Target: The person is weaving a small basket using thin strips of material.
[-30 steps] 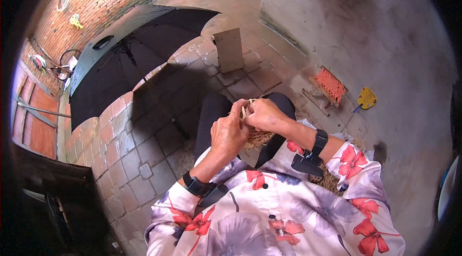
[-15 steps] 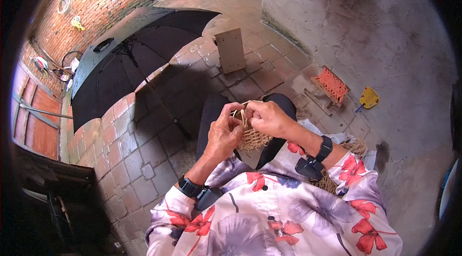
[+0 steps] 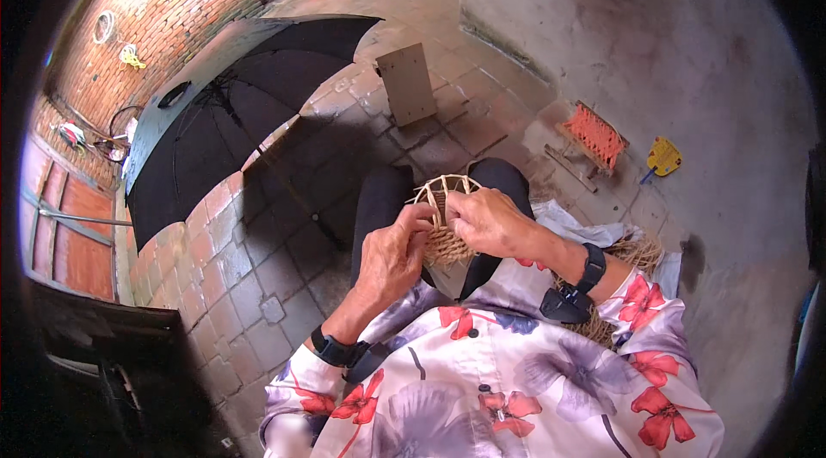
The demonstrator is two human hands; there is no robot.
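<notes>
A small, partly woven straw basket (image 3: 447,250) sits between my knees. Its lower wall is thick, twisted weave, while the upper part is an open frame of pale ribs and a curved rim (image 3: 449,179). My left hand (image 3: 393,253) grips the basket's left side, thumb and fingers closed at the top of the weave. From the right, my right hand (image 3: 492,224) is closed with its fingertips inside the frame, pinching at the ribs. Whether a loose strand lies between those fingertips is hidden. Dark wristbands circle both my wrists.
An open black umbrella (image 3: 258,83) rests on the paving at the left. Ahead stands a tan board (image 3: 407,84). Toward the right are a low stool with an orange woven seat (image 3: 594,136), a yellow fan-shaped thing (image 3: 663,157) and a straw bundle (image 3: 638,256) on white sheeting.
Both my hands have come down from the basket's rim to the top of the weave. The rim and ribs, mostly covered before, now show. The whole view has shifted slightly.
</notes>
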